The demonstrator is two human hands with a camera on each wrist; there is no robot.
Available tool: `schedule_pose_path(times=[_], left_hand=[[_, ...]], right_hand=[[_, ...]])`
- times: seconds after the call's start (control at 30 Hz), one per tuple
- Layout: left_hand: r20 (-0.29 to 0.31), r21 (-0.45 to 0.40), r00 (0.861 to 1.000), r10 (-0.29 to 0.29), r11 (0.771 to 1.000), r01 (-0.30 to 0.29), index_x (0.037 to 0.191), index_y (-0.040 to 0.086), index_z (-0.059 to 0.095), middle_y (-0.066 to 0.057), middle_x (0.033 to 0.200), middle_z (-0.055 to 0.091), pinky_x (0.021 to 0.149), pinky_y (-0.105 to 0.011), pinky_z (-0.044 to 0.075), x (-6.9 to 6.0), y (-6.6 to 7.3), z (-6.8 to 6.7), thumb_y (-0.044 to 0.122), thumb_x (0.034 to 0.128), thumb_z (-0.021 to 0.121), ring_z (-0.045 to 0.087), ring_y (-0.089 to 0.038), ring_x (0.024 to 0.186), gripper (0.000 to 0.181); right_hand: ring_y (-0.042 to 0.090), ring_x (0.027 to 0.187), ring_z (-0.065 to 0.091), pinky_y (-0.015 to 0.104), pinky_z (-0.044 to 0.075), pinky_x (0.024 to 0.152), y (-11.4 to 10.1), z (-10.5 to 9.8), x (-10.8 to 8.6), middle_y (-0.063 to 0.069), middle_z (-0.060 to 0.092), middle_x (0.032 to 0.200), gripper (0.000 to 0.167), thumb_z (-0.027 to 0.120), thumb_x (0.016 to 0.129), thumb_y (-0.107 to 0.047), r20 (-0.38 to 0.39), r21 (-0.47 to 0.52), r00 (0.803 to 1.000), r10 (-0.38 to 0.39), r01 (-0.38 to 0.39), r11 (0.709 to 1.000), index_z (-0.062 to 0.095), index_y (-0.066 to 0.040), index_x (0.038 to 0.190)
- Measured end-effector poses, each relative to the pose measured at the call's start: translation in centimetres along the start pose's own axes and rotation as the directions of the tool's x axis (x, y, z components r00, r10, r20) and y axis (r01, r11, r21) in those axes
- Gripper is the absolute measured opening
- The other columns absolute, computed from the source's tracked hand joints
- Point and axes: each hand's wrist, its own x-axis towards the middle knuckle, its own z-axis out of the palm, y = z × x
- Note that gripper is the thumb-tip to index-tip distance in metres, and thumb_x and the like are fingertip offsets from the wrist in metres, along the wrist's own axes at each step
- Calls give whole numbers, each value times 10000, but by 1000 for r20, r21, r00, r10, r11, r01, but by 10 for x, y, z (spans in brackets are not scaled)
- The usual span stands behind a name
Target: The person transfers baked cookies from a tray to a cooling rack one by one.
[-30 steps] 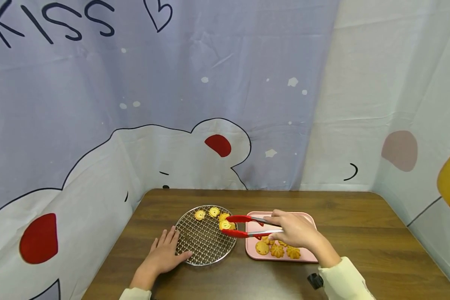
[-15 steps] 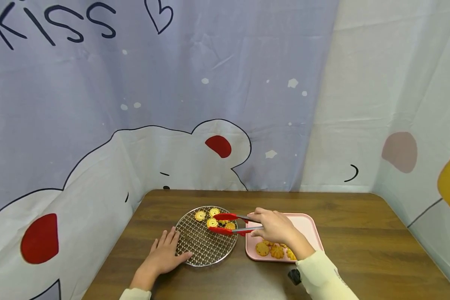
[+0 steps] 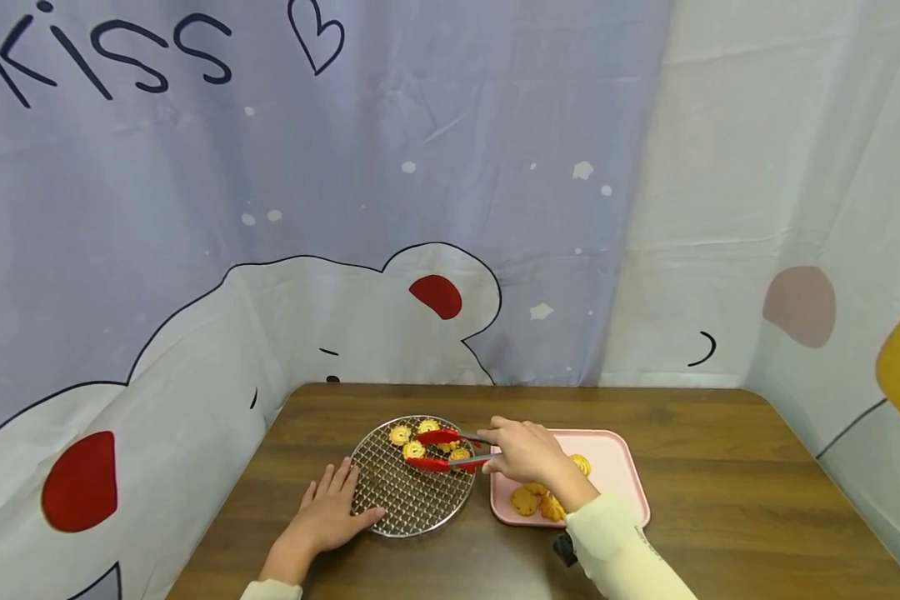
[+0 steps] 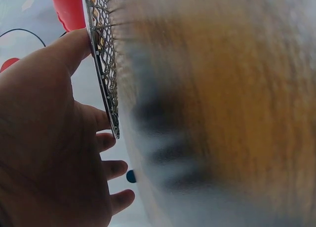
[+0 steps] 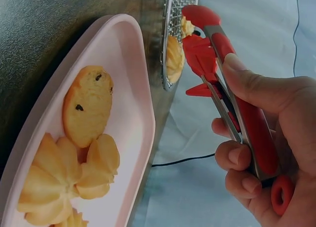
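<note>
Red-and-metal tongs (image 5: pixel 253 121) in the right hand (image 3: pixel 525 454), pinched between thumb and curled fingers and extended left over the right side of the round mesh rack (image 3: pixel 397 492). Pale yellow biscuit (image 3: pixel 413 451) at the tong tips, on or just above the mesh. Grip of the tips on that biscuit: cannot tell. Other biscuits (image 3: pixel 428 427) along the far side of the rack and between the tong arms. Left hand (image 3: pixel 328 510): fingers straight and slightly spread, at the left and near-left rim. Further biscuits (image 3: pixel 524 501) in the pink tray (image 3: pixel 618 475), right of the rack on the wooden table (image 3: pixel 720 467).

Step in hand, by judgement: seating the biscuit on the mesh.

1. Steady the rim lightly with the left hand, without tilting the rack.
2. Lower the biscuit flat before easing the tongs apart.
3. Spread both tips evenly, to avoid dragging the ridged edge.
4. Leave a gap to neighbouring pieces, probably brittle.
5. Lift upward first, then rightward, clear of everything between the arms.
</note>
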Motion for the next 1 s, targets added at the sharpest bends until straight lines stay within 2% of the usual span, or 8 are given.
schedule_pose_path(times=[0.17, 0.47, 0.67, 1.0], left_hand=[[7, 4, 1000, -6, 1000, 6, 1566, -48, 295, -250, 1659, 168, 1164, -719, 90, 0, -2, 2, 678, 913, 588, 115, -513, 1510, 1019], [-9, 5, 1000, 5, 1000, -5, 1562, -47, 309, -244, 1658, 184, 1170, -711, 90, 0, -2, 4, 667, 919, 588, 118, -505, 1513, 1000], [6, 2, 1000, 0, 1000, 0, 1562, -48, 306, -248, 1657, 181, 1164, -721, 88, -1, -1, 4, 678, 913, 587, 119, -509, 1511, 1014], [6, -6, 1000, 2, 1000, -2, 1564, -53, 295, -254, 1659, 161, 1160, -728, 75, 2, -1, 4, 671, 920, 582, 102, -518, 1509, 1010]], right_hand=[[128, 595, 482, 325, 437, 558, -3, 3, 3, -10, 624, 965, 518, 826, 841, -376, 10, -2, 1000, -1, 1, 1000, 713, -172, 1303], [134, 591, 491, 323, 444, 551, -6, 3, 8, -68, 587, 915, 505, 844, 821, -369, 9, -42, 1000, 22, -22, 999, 728, -184, 1276], [137, 594, 509, 334, 463, 553, -10, 1, 5, -68, 585, 928, 537, 848, 815, -379, 22, -57, 999, 24, -23, 998, 714, -174, 1294], [134, 596, 507, 317, 430, 541, -5, -16, -5, -44, 623, 1001, 548, 833, 830, -391, -15, -22, 1000, 16, -16, 1000, 702, -171, 1315]])
